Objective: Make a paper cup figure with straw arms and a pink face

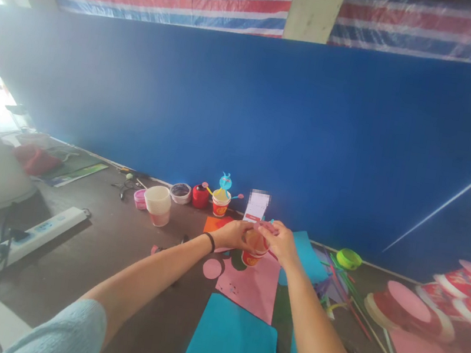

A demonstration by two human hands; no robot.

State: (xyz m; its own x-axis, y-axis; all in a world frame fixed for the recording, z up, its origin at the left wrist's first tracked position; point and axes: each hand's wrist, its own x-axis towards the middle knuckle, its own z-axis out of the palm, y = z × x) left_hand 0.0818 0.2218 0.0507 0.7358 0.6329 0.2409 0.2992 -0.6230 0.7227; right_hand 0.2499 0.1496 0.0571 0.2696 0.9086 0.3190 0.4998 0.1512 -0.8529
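Observation:
A red paper cup with a yellow mark stands over a pink sheet, between my hands. My left hand, with a black band at the wrist, is closed on the cup's left side near the rim. Over the cup's mouth, my right hand pinches a small pink piece, partly hidden by the fingers. A loose pink disc lies just left of the sheet. Beyond the hands is a similar cup bearing a blue figure with arms.
A stack of paper cups and a red pot stand to the left, with a power strip farther out. Blue sheets lie in front. At right are a green tape roll, coloured sticks and red cups with pink discs. A blue panel borders the back.

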